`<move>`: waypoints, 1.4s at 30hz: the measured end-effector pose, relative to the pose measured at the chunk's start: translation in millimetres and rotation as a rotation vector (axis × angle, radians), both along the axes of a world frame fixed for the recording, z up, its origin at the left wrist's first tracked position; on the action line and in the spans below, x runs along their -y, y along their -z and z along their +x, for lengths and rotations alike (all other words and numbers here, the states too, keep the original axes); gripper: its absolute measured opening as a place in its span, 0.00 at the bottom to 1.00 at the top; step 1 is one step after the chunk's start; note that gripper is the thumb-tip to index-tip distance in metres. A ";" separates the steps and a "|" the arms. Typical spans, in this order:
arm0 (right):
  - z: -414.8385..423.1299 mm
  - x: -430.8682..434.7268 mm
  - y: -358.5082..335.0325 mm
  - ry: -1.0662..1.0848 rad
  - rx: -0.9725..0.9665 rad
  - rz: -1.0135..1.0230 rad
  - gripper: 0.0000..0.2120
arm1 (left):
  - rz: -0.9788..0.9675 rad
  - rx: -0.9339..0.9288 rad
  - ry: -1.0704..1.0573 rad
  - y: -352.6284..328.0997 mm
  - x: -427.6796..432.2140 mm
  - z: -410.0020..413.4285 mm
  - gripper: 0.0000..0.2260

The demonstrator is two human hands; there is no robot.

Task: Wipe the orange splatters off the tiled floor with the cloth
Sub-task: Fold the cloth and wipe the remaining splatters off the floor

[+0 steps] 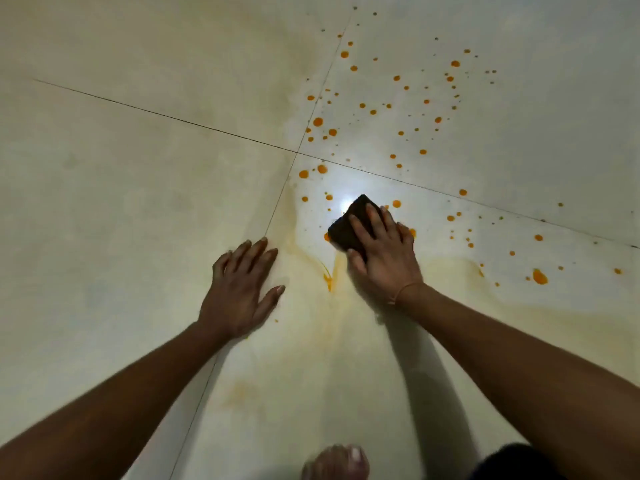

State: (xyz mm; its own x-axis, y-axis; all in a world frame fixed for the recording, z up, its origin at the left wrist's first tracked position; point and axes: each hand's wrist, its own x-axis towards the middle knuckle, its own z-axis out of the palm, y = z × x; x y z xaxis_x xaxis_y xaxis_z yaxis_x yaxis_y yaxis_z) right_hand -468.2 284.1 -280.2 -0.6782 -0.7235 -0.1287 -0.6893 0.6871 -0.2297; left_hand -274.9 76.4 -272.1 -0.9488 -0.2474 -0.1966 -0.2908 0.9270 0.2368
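Where grout lines (297, 152) cross, orange splatters (318, 121) dot tiled floor (138, 168) | smeared nearer

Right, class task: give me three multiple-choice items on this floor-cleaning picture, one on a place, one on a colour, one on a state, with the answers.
1. Where do most of the orange splatters lie?
A. Beyond and to the right of the cloth
B. On the far-left side
C. Along the near bottom edge

2. What colour is the cloth?
A. White
B. Dark brown, near black
C. Bright blue

3. How does the left hand lie?
A. Flat on the floor, fingers straight
B. Gripping a bottle
C. Raised out of view

Answers: 1 A, the drops dot the floor past the cloth; 2 B, it shows dark under the right hand pressing it; 3 A, its palm and fingers rest on the floor.
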 end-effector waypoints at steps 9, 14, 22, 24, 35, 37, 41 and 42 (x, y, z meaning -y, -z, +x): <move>56.2 19.1 -7.2 -0.403 0.108 0.072 0.32 | 0.104 -0.038 -0.001 4.7 11.4 -2.5 0.22; 16.1 65.9 -7.2 -0.190 0.048 0.060 0.29 | 0.150 -0.118 -0.035 11.2 12.7 0.5 0.21; 101.0 65.2 -2.9 -0.756 0.134 -0.021 0.30 | 0.322 -0.411 -0.531 3.8 37.3 31.4 0.19; 94.8 44.4 -3.3 -0.941 0.169 0.006 0.30 | 0.167 -0.294 -0.590 -1.5 37.4 68.7 0.18; 159.0 29.7 -7.1 -1.292 0.219 -0.022 0.29 | 0.001 -0.028 -0.727 -2.2 18.3 155.2 0.21; 118.8 35.7 0.8 -1.354 0.144 -0.044 0.29 | 0.002 -0.012 -0.726 -1.9 17.4 155.2 0.21; 121.1 122.3 -1.8 -0.835 0.111 -0.059 0.29 | -0.021 -0.034 -0.748 5.5 16.9 155.4 0.20; 136.6 124.0 -3.1 -0.809 0.112 -0.077 0.29 | -0.030 -0.045 -0.750 5.4 16.8 152.1 0.19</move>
State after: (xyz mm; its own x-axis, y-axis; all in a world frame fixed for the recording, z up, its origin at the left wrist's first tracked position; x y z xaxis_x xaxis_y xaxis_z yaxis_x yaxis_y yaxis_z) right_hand -331.6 160.0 -277.1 0.0715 -0.9930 -0.0945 -0.9349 -0.0336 -0.3534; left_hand -122.8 59.7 -277.6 -0.5310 -0.8350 -0.1446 -0.8372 0.4906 0.2415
